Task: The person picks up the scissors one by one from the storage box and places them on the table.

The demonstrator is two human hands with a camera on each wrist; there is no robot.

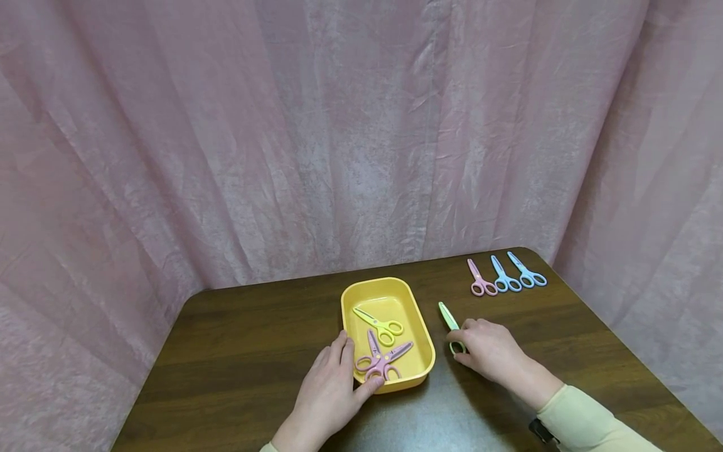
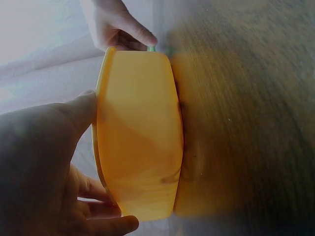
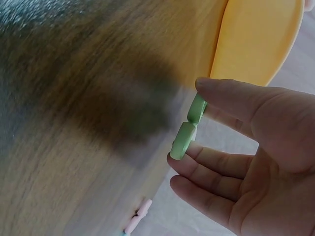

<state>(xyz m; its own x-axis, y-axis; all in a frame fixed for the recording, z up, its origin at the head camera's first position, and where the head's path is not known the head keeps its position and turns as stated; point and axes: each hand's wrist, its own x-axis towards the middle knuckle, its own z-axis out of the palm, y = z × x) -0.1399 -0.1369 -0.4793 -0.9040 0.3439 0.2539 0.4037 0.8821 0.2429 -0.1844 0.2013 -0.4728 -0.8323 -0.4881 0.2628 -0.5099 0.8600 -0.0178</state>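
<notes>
My left hand (image 1: 330, 386) grips the near-left corner of a yellow tray (image 1: 420, 333), its thumb at the near rim and its fingers along the left side. Inside the tray lie yellow scissors (image 1: 380, 324) and two overlapping pairs of purple scissors (image 1: 384, 361). To the right of the tray, my right hand (image 1: 491, 348) pinches green scissors (image 1: 449, 316) by the handles, with the blades pointing away from me. In the right wrist view, thumb and fingertips hold the edges of the green handles (image 3: 183, 140). The left wrist view shows the tray's outer wall (image 2: 140, 132).
At the table's far right, pink scissors (image 1: 477, 279) and two pairs of blue scissors (image 1: 503, 275) lie in a row. The dark wooden table (image 1: 254, 333) has a rounded far edge. Pink curtains (image 1: 361, 138) hang behind it and at the sides.
</notes>
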